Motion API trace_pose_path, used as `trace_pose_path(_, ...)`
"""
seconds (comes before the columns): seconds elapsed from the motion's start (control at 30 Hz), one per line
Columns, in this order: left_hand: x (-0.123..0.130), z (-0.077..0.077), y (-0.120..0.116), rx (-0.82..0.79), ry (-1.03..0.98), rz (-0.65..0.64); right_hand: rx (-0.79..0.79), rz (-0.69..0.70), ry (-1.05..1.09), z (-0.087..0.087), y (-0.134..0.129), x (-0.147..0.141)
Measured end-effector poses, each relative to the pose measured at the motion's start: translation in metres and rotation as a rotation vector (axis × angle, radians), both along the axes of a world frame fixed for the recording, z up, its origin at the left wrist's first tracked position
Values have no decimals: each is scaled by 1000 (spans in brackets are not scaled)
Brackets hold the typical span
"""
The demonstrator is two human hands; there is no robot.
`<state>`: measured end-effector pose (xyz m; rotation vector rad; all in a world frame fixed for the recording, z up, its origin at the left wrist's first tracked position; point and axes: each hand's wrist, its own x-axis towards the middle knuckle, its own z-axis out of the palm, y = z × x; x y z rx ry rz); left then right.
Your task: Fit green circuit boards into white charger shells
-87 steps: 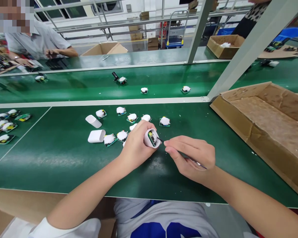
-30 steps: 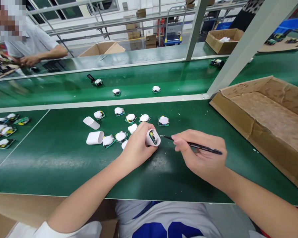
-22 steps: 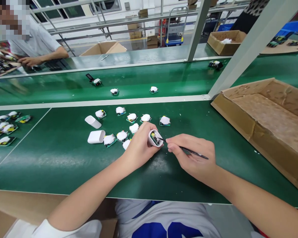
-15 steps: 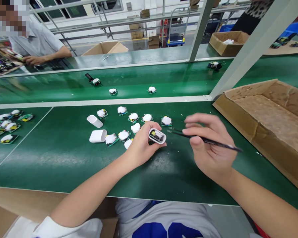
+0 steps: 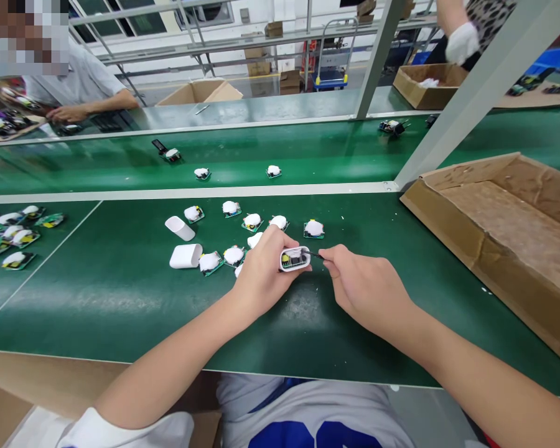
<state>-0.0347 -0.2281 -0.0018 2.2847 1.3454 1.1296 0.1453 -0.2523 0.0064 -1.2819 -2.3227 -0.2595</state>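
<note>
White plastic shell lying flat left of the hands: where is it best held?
Likely across its long sides, from the near side: the white oblong plastic shell lies flat on the green conveyor belt, a white-topped circuit board crowding its right end.

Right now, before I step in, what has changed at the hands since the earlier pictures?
The left hand has turned the white plastic casing from tilted to nearly flat, keeping hold of it. The right hand drew back, then returned, bringing the black pointed tool close to the casing's edge. Nothing was let go. The two white shells and nearby circuit boards stayed as they were.
</note>
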Motion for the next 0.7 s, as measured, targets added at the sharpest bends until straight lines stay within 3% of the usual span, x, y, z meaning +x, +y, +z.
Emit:
trace_pose_path(0.23,-3,-6,0,71,122,-13,-7,-95,-77,-3,-2,-3)
trace_pose_path(0.43,1,-12,-2,6,161,-79,-19,-88,-136,-3,-9,-9)
trace_pose_path(0.7,2,-2,-5,35,82,-30,162,-35,-27,5,-8,-4)
